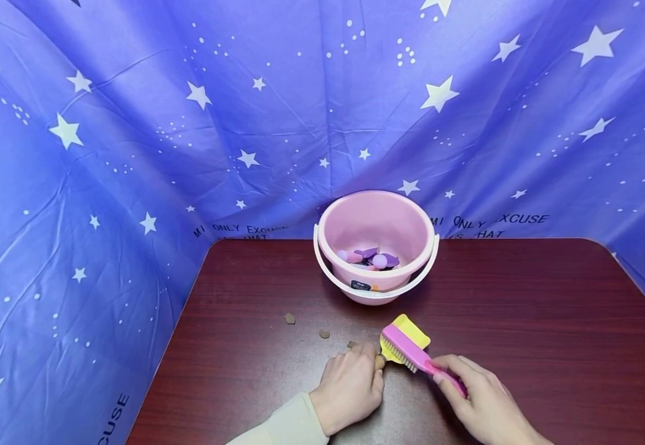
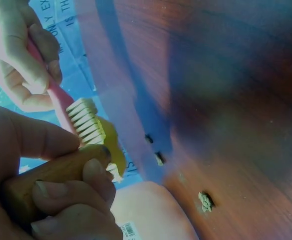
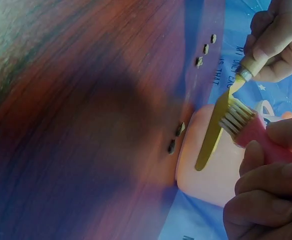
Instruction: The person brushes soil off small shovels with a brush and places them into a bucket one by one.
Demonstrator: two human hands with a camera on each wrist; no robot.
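My left hand (image 1: 352, 388) grips the wooden handle (image 2: 56, 177) of a small trowel with a yellow blade (image 1: 414, 331). In my right hand (image 1: 480, 398) is a pink brush (image 1: 408, 346), held by its handle. The brush lies across the blade, with its pale bristles (image 3: 236, 119) against the yellow surface in the right wrist view. Beyond both hands stands a pink bucket (image 1: 375, 216) with a white handle; purple and pink items (image 1: 379, 259) lie inside it. Small brown pieces (image 1: 290, 319) are scattered on the table, one partly hidden by the left hand.
The dark reddish-brown wooden table (image 1: 533, 309) runs back to a blue star-patterned cloth (image 1: 300, 111) that hangs behind and along the sides. The bucket stands near the table's back edge, its handle lowered toward the front.
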